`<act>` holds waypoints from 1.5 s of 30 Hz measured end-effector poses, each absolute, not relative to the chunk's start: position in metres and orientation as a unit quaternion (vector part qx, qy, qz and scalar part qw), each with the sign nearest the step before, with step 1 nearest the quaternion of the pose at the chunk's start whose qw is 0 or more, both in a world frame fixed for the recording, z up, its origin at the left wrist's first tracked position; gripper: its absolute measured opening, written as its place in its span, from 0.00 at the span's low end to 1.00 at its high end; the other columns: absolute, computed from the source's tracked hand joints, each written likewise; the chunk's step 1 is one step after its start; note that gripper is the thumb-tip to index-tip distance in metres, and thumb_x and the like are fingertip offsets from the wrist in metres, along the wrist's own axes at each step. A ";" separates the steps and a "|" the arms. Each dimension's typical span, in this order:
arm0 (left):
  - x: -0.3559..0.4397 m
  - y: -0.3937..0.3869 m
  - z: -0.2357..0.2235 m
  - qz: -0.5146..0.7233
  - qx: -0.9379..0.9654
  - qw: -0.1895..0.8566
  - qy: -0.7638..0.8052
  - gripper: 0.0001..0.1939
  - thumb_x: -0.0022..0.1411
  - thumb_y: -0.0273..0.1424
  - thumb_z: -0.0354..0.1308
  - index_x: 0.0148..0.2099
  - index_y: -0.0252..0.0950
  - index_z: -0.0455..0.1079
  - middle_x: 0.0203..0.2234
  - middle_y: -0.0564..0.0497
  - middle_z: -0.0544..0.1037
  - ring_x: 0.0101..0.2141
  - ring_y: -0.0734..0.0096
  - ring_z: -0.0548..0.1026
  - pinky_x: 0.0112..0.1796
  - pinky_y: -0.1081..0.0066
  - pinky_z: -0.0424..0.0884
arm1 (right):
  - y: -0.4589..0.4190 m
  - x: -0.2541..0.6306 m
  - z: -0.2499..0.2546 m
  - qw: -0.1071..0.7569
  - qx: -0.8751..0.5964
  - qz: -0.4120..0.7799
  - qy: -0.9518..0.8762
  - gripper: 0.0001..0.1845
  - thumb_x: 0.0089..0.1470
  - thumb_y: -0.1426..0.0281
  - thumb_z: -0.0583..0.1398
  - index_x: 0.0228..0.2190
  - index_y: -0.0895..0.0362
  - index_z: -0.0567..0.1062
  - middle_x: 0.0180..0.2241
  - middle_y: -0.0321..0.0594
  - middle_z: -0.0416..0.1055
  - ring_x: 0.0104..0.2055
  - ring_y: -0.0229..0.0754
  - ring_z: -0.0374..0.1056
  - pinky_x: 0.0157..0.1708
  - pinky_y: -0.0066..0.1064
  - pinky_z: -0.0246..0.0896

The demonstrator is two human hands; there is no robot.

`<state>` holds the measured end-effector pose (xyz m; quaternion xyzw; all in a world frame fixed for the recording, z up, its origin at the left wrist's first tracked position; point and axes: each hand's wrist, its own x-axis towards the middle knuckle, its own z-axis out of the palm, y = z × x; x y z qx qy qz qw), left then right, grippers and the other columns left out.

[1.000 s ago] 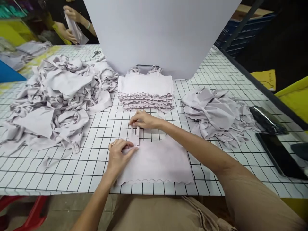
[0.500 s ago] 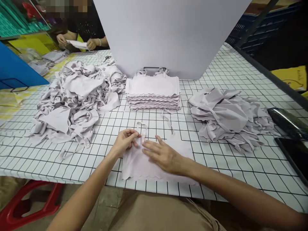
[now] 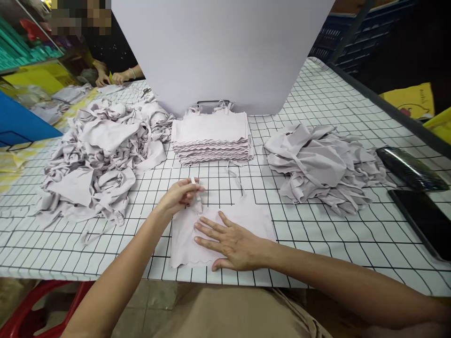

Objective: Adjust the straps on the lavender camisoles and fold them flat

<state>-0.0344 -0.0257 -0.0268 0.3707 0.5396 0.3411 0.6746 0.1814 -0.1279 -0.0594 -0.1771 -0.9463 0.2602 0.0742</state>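
A pale pink strappy top (image 3: 186,241) lies flat at the table's front edge, its wavy-edged hem facing me. My left hand (image 3: 176,196) pinches one thin shoulder strap (image 3: 199,205) near the top's upper left, and a small slider shows on the strap just below the fingers. Spread flat on the fabric, my right hand (image 3: 237,245) presses on the middle of the top and hides part of it. The other strap (image 3: 235,176) runs loose up the table towards a neat stack of matching tops (image 3: 211,129).
Heaps of crumpled tops lie left (image 3: 105,136) and right (image 3: 317,162) on the checked tabletop (image 3: 148,256). A grey-white panel (image 3: 218,51) stands behind the stack. A phone (image 3: 419,220) and a glossy black case (image 3: 410,166) are far right. Another person's hands (image 3: 121,76) work at back left.
My left hand has lifted the strap slightly up and away from the top. My right hand has slid towards me and spread its fingers. The other person's hands have lowered to the table.
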 end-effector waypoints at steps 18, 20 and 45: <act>0.015 -0.023 -0.004 0.276 0.488 0.648 0.515 0.21 0.51 0.46 0.70 0.33 0.31 0.78 0.28 0.47 0.77 0.22 0.78 0.67 0.24 0.74 0.61 | 0.010 0.216 -0.049 0.253 -0.505 0.061 -0.823 0.08 0.60 0.76 0.57 0.30 0.58 0.74 0.29 0.41 0.73 0.36 0.44 0.64 0.50 0.47 0.58; 0.031 -0.028 -0.009 0.290 0.396 0.737 0.464 0.22 0.50 0.45 0.73 0.34 0.30 0.76 0.27 0.48 0.76 0.21 0.81 0.66 0.21 0.77 0.59 | -0.008 0.218 -0.045 0.270 -0.445 0.025 -0.853 0.10 0.63 0.75 0.55 0.33 0.57 0.75 0.31 0.39 0.74 0.37 0.43 0.64 0.54 0.48 0.56; 0.017 -0.074 -0.015 0.343 0.536 0.596 0.491 0.13 0.61 0.37 0.63 0.42 0.32 0.77 0.38 0.41 0.82 0.36 0.65 0.79 0.42 0.61 0.76 | -0.044 0.260 -0.060 0.432 -0.384 0.186 -0.795 0.17 0.54 0.82 0.55 0.33 0.54 0.81 0.32 0.40 0.80 0.35 0.43 0.76 0.40 0.39 0.70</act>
